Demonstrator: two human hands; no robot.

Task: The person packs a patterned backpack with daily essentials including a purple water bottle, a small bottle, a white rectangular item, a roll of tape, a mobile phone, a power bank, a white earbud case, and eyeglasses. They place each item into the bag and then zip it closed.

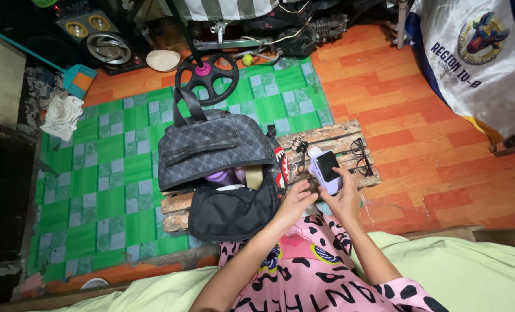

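lilac phone point(327, 169) with dark back, upright

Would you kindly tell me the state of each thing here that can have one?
Bag: open, flap folded forward, items inside.
Phone: screen dark, held in the right hand.
Lilac case: on or against the phone; cannot tell which.
Left hand: touching the lilac case's lower end.
Glasses: unfolded, lying on the wooden pallet.
Keys: lying loose on the wooden pallet.
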